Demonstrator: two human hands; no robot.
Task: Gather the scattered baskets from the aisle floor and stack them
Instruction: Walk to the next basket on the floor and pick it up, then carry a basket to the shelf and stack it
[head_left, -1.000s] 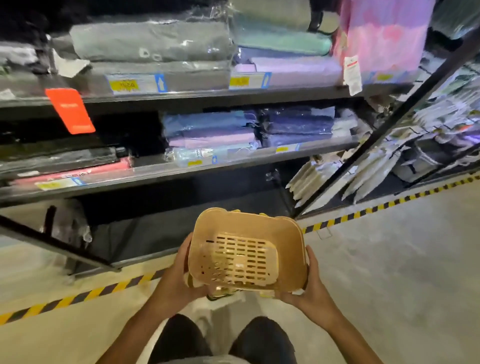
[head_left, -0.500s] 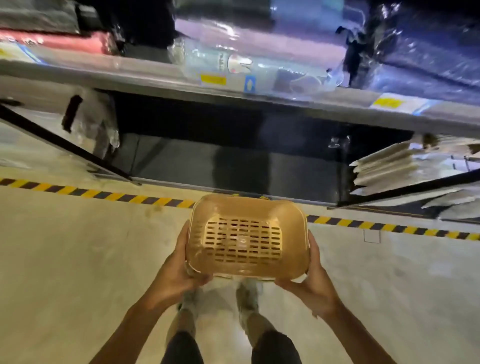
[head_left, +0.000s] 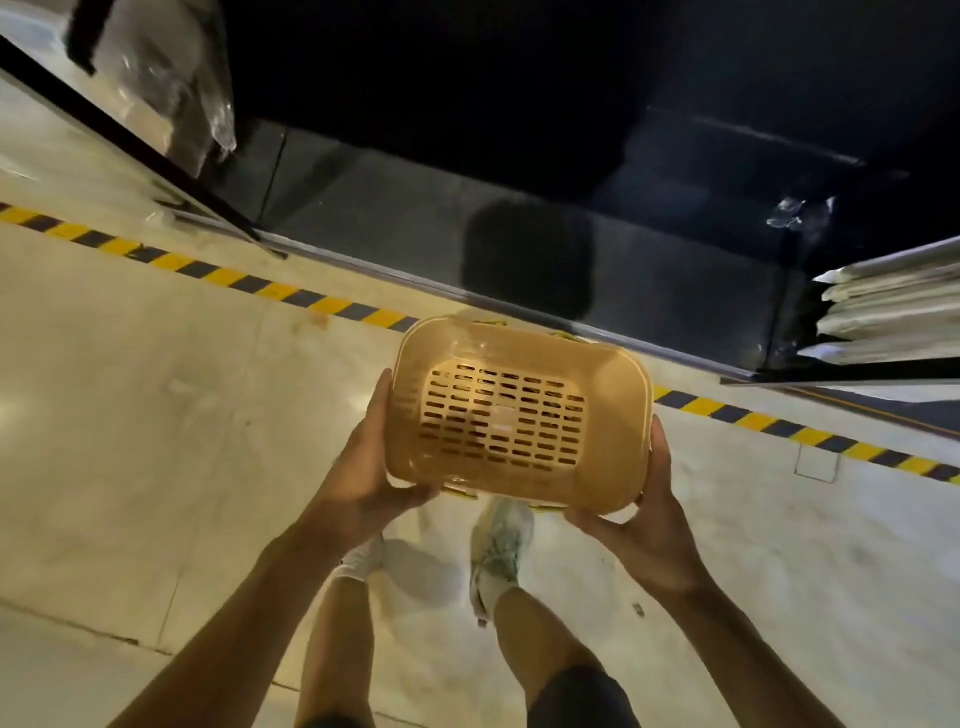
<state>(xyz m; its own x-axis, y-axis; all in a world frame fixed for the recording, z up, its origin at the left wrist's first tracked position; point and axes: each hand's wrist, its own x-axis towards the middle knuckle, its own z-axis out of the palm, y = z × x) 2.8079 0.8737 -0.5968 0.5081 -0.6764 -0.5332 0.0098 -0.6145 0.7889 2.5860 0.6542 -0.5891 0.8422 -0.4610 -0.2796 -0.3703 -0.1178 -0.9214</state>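
A: Starting at the far left, what lies there?

B: A pale floor (head_left: 130, 415) with a yellow-and-black striped tape line (head_left: 218, 275) running across it toward the right; above the tape, at the upper left, a crinkled clear plastic bag (head_left: 176, 78) hangs beside a dark slanted rail (head_left: 130, 150) of the shelving.

A: And the person's left hand?

B: The left hand (head_left: 371, 467) holds the left side of a tan plastic basket (head_left: 519, 415); its grip is clamped on the basket, the thumb lying up along the wall and the fingers curled under the lower edge.

A: Where is the basket itself?

B: Held in the air between both hands, above the floor and in front of the dark bottom shelf (head_left: 519, 249); its slotted base faces the camera, tilted; below it stand the person's two feet in light shoes (head_left: 498, 551).

A: The right hand?

B: The right hand (head_left: 649, 525) grips the basket's lower right corner; the thumb presses along the side, the fingers wrap beneath, so that grip is clamped on the basket too.

A: Farther right?

B: A stack of flat white packages (head_left: 893, 306) sits on a shelf at the right edge; the striped tape carries on below it.
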